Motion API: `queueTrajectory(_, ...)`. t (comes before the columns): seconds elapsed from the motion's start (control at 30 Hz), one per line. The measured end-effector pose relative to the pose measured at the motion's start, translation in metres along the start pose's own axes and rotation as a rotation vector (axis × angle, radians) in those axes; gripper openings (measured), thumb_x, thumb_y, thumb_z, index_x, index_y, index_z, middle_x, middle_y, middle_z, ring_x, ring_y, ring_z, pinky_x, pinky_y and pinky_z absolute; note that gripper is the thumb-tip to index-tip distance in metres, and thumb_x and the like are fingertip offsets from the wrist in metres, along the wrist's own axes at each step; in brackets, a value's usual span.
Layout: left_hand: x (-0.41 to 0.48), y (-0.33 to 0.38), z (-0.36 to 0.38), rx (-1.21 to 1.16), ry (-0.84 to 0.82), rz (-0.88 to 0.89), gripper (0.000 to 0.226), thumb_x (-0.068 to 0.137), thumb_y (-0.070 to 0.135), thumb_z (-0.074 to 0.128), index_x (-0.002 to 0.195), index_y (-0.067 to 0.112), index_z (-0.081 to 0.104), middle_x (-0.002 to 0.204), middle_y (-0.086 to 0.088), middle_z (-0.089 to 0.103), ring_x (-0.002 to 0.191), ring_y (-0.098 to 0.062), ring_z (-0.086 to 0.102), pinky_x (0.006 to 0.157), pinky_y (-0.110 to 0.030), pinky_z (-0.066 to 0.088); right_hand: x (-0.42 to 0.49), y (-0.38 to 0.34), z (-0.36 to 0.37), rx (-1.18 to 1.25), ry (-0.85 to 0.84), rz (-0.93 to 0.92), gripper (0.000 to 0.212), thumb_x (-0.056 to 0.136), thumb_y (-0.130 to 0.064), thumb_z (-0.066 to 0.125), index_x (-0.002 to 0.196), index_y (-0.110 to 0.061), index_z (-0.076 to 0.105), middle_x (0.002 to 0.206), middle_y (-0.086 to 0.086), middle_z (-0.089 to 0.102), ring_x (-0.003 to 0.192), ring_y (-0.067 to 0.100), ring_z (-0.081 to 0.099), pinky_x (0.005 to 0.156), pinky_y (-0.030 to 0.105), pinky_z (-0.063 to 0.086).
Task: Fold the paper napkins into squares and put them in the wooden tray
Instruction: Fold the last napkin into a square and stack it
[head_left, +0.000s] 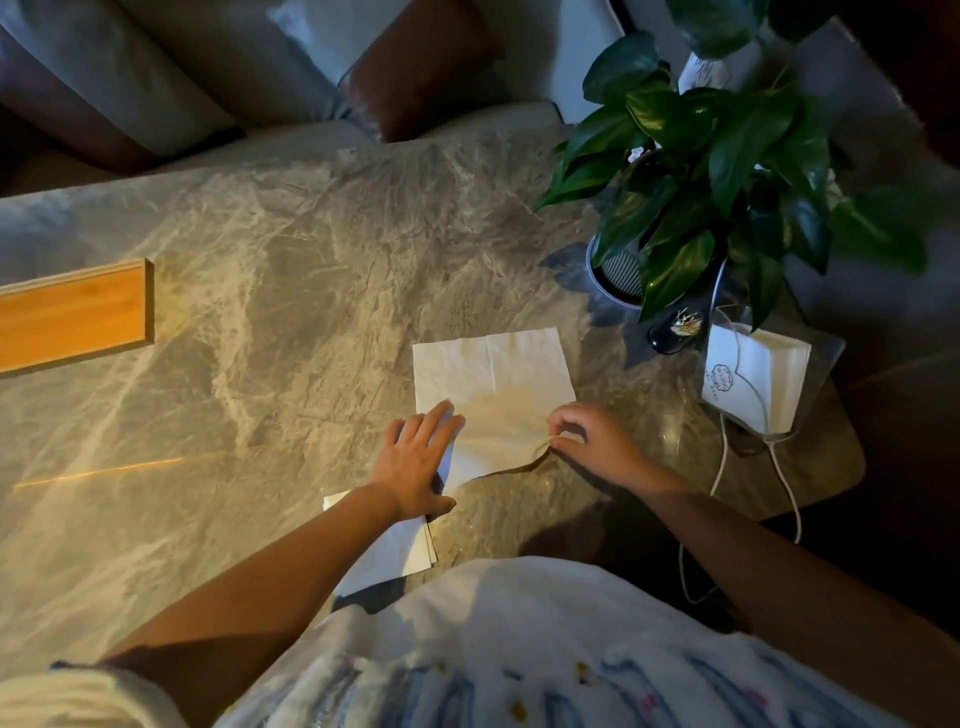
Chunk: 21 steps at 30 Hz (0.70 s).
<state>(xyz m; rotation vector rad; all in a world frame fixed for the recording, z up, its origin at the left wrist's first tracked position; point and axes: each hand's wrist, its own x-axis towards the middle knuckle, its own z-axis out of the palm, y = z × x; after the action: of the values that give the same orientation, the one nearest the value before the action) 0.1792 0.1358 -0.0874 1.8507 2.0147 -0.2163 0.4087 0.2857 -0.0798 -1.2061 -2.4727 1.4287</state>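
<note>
A white paper napkin lies unfolded on the marble table, its near edge lifted and curled. My left hand presses flat on the napkin's near left corner with straight fingers. At the near right corner, my right hand pinches the raised edge between thumb and fingers. Under my left forearm lie a few more white napkins in a small pile near the table's front edge. The wooden tray sits at the far left of the table, partly cut off by the frame, with nothing visible in it.
A potted green plant stands at the table's right back. Beside it is a clear holder of napkins and a dark glossy object. A white cable runs off the right edge. Cushioned seats lie beyond the table.
</note>
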Motion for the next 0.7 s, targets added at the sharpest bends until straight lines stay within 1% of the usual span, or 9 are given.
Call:
queueTrajectory(0.07, -0.003, -0.003, 0.001, 0.004, 0.037, 0.025, 0.105, 0.068, 0.057, 0.068, 0.149, 0.026, 0.008, 0.160, -0.001, 0.004, 0.142, -0.025, 0.017, 0.116, -0.047, 0.017, -0.001, -0.004, -0.010, 0.058, -0.039, 0.020, 0.013, 0.087, -0.010, 0.065, 0.082, -0.023, 0.063, 0.100, 0.002, 0.068, 0.101, 0.014, 0.061, 0.094, 0.031, 0.050)
queueTrajectory(0.1, -0.005, -0.004, 0.001, -0.023, 0.074, 0.037, 0.099, 0.070, 0.052, 0.068, 0.148, 0.026, 0.014, 0.160, -0.001, 0.008, 0.142, -0.025, 0.018, 0.116, -0.048, 0.017, -0.001, -0.006, -0.015, 0.077, -0.066, 0.031, 0.017, 0.087, -0.010, 0.065, 0.081, -0.026, 0.062, 0.101, -0.001, 0.069, 0.101, 0.011, 0.062, 0.092, 0.027, 0.049)
queueTrajectory(0.17, -0.007, -0.008, -0.001, -0.101, 0.172, 0.049, 0.078, 0.075, 0.037, 0.067, 0.143, 0.024, 0.032, 0.155, -0.002, 0.026, 0.139, -0.025, 0.029, 0.114, -0.047, 0.022, -0.003, -0.010, -0.021, 0.079, -0.133, 0.041, 0.018, 0.086, -0.010, 0.067, 0.081, -0.027, 0.063, 0.098, -0.007, 0.069, 0.097, 0.003, 0.063, 0.086, 0.021, 0.048)
queueTrajectory(0.23, -0.006, -0.010, -0.005, -0.162, 0.240, 0.011, 0.053, 0.079, 0.024, 0.064, 0.131, 0.023, 0.050, 0.146, 0.000, 0.043, 0.131, -0.024, 0.042, 0.108, -0.043, 0.028, -0.003, -0.013, -0.024, 0.036, -0.182, 0.029, 0.013, 0.083, -0.011, 0.070, 0.081, -0.023, 0.067, 0.092, -0.011, 0.069, 0.092, -0.001, 0.064, 0.083, 0.020, 0.048)
queueTrajectory(0.33, -0.003, -0.010, -0.009, -0.262, 0.286, -0.056, 0.024, 0.086, 0.020, 0.060, 0.110, 0.024, 0.065, 0.123, 0.005, 0.062, 0.114, -0.021, 0.055, 0.095, -0.037, 0.037, -0.004, -0.016, -0.023, -0.005, -0.203, 0.010, 0.005, 0.082, -0.013, 0.072, 0.084, -0.018, 0.070, 0.089, -0.011, 0.069, 0.089, 0.001, 0.064, 0.083, 0.024, 0.051)
queueTrajectory(0.47, -0.001, -0.009, -0.014, -0.550, 0.237, -0.237, 0.023, 0.086, 0.010, 0.054, 0.103, 0.020, 0.066, 0.103, -0.003, 0.070, 0.094, -0.024, 0.064, 0.080, -0.042, 0.053, -0.004, -0.013, -0.022, 0.067, -0.123, 0.024, 0.013, 0.085, -0.011, 0.067, 0.095, -0.019, 0.070, 0.092, -0.007, 0.069, 0.090, 0.004, 0.065, 0.083, 0.024, 0.052)
queueTrajectory(0.57, -0.002, -0.013, -0.012, -0.627, 0.244, -0.304, 0.020, 0.084, 0.009, 0.056, 0.100, 0.019, 0.064, 0.095, -0.004, 0.071, 0.086, -0.024, 0.064, 0.071, -0.037, 0.055, -0.007, 0.003, -0.024, -0.053, 0.003, 0.069, 0.026, 0.090, -0.005, 0.058, 0.111, -0.017, 0.067, 0.107, -0.001, 0.069, 0.099, 0.011, 0.063, 0.090, 0.030, 0.052)
queueTrajectory(0.63, -0.004, -0.017, -0.009, -0.688, 0.256, -0.313, 0.021, 0.081, 0.006, 0.058, 0.096, 0.020, 0.064, 0.091, -0.002, 0.070, 0.080, -0.020, 0.063, 0.062, -0.028, 0.049, -0.011, 0.014, -0.024, -0.142, 0.016, 0.101, 0.037, 0.091, -0.003, 0.056, 0.125, -0.017, 0.059, 0.118, 0.002, 0.064, 0.104, 0.014, 0.060, 0.089, 0.024, 0.048)
queueTrajectory(0.7, -0.005, -0.019, -0.006, -0.737, 0.256, -0.326, 0.023, 0.079, 0.004, 0.059, 0.091, 0.023, 0.064, 0.085, 0.003, 0.069, 0.074, -0.013, 0.060, 0.057, -0.019, 0.041, -0.016, 0.018, -0.020, -0.173, -0.053, 0.088, 0.052, 0.086, -0.007, 0.065, 0.135, -0.017, 0.050, 0.125, 0.000, 0.054, 0.100, 0.008, 0.054, 0.080, 0.012, 0.041)
